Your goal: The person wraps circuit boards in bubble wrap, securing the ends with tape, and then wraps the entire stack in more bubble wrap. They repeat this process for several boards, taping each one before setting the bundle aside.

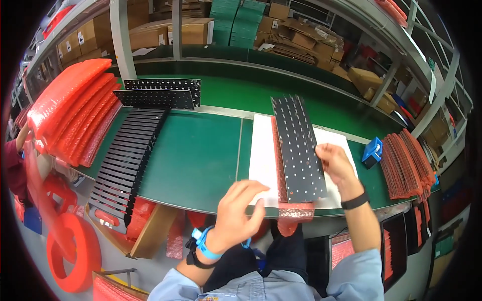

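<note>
A long black perforated board dotted with rows of small white points [298, 150] lies lengthwise away from the person on a white rectangular pad [262, 155], with a red bubble-wrap sleeve [296, 211] showing under its near end and along its left edge, so it looks as if the board sits on or partly in the sleeve. The right hand [337, 165] rests at the board's right edge; its fingers [324, 149] curl onto that edge and seem to steady it, though whether they pinch it I cannot tell. The left hand [240, 210] hovers just short of the board's near left corner, fingers loosely spread and grasping nothing, over the pad's near edge.

Beyond the left fingertips, well apart, a fanned row of like black boards [125, 160] overlaps along the green bench mat [201, 150], probably laid out so each can be taken in turn. Further left stands a stack of red bubble-wrap sleeves [70, 110]. To the right of the right hand's fingers sit a small blue tape dispenser [372, 152] and a pile of dark red ridged sheets [406, 163]. Behind the bench, metal shelving carries brown cardboard cartons [191, 30] and green boxes [236, 20]; another person's sleeve [14, 168] shows at far left
</note>
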Tool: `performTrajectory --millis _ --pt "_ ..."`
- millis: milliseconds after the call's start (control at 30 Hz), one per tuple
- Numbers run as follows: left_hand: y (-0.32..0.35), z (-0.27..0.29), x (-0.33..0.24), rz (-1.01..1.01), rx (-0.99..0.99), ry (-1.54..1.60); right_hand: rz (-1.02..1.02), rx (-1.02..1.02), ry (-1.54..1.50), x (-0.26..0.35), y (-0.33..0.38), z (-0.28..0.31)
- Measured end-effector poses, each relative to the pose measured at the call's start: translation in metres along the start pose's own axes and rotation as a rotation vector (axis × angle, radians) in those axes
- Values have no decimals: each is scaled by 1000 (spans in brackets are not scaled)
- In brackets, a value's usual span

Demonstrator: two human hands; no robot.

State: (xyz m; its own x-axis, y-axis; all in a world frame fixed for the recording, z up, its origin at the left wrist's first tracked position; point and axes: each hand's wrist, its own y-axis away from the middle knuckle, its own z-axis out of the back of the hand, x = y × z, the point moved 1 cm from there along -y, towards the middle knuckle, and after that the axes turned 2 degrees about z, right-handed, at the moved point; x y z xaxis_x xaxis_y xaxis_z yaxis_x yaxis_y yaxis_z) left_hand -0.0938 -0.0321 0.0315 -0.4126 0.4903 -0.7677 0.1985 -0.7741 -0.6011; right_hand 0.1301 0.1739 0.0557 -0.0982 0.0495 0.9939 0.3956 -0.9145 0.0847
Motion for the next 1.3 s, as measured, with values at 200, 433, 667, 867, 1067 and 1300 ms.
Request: performTrajectory --millis 200,433,667,867,1067,1300 --pt "-15 -64 0 -152 183 -322 -173 -102 -83 -38 7 6" --pt "-10 -85 23 -133 336 -418 -151 -144 162 -39 -6 3" --pt "-12 -82 20 -92 343 -449 346 -172 1227 10 -28 6" --pt "-15 -83 13 -77 365 -440 803 -128 1193 -16 -168 17" --pt "-12 -79 12 -82 374 -491 169 543 1216 31 -206 -8" --pt "-11 -82 2 -147 328 -508 316 464 1096 123 -167 -2"
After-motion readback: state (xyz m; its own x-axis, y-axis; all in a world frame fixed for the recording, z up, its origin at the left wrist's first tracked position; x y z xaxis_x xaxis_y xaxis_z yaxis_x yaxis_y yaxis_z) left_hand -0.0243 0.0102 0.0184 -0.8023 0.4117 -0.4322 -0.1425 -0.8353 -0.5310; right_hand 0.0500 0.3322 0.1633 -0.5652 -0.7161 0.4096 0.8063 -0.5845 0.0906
